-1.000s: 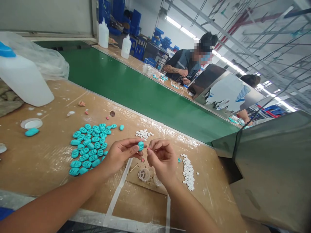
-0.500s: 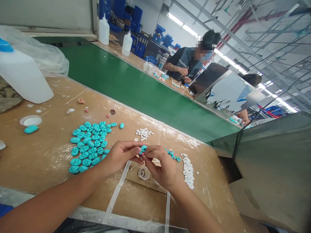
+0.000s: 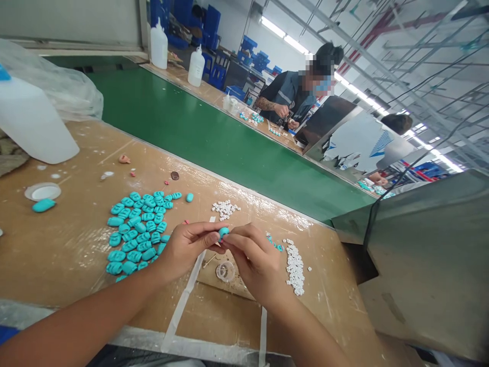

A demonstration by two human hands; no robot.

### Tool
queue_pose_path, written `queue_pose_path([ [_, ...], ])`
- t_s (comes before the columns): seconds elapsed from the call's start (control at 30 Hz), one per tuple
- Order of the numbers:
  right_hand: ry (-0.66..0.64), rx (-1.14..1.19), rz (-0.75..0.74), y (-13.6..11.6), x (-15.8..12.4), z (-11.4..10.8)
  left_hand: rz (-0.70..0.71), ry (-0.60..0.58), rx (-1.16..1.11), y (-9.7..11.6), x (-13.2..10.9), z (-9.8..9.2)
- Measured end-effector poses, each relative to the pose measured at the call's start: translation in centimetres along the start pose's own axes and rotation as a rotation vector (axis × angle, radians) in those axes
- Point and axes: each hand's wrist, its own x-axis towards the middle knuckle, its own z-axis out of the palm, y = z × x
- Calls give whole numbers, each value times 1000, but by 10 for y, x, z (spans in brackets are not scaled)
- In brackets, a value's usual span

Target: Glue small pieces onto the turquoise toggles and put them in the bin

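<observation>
Left hand pinches a turquoise oval piece between thumb and fingers above a workbench, in the head view, while the right hand curls its fingers against it, their grip hidden from where I stand. It looks like fitting work; the next move probably calls for a steady hold and light fingertip pressure.

Turquoise piece: small, smooth and rounded on the visible face. Pinched in the fingertips of the left hand, met by those of the right hand; lower side covered. Held off the counter, seen just above the clear cup. Pink bit noted at its lower edge, mostly hidden; attachment could not be determined.
</observation>
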Motion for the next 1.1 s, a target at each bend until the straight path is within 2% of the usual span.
queue_pose_path([
  [0.07,11,-24,-35,0,0,1,12,29,10,-2,0,0],
  [0.23,47,-4,-2,-2,-1,7,36,98,29,-2,-3,4],
  [0.4,83,-51,-25,-3,-3,10,33,123,41,-1,-5,4],
  [0.73,27,-75,-26,-5,-1,8,25,135,28,0,-4,3],
  [0.87,13,-53,20,-7,1,5,23,134,40,4,-5,4],
  [1.0,-27,-78,-65,-7,4,1,11,119,34,3,-4,3],
  [1.1,-55,-92,-76,-7,6,-1,-1,121,26,-1,-3,1],
])
